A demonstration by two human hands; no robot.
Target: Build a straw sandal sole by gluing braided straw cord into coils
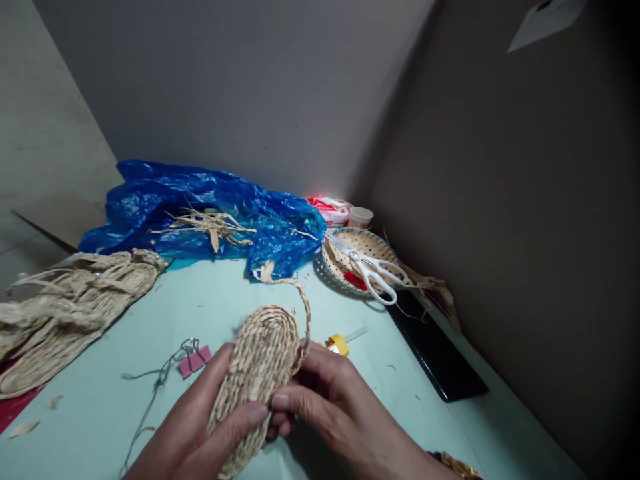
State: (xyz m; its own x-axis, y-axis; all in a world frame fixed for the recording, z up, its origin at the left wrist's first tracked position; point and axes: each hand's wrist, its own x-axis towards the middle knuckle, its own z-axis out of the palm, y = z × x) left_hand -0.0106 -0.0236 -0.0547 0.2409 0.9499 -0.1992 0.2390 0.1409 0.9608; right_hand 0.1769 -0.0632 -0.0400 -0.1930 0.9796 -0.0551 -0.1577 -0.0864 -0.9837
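Note:
A long oval woven straw sole (265, 353), made of braided cord in tight rows, is held up between both hands. My left hand (210, 413) wraps its left side, thumb lying across the front face. At the right edge, my right hand (325, 393) is closed on the sole, thumb pressed to the rim. A loose braided straw cord (307, 307) rises from the sole's right edge by my right fingers and curves to a frayed end near the blue bag. The right fingertips behind the sole are partly hidden.
Finished-looking straw sandals (80, 300) lie at left. A blue plastic bag (135, 200) holds loose straw strips (213, 223). White scissors (367, 267) rest on a woven basket (345, 240). A pink binder clip (195, 361), grey string (160, 380), yellow tool (339, 344) and black tablet-like slab (435, 350) surround my hands.

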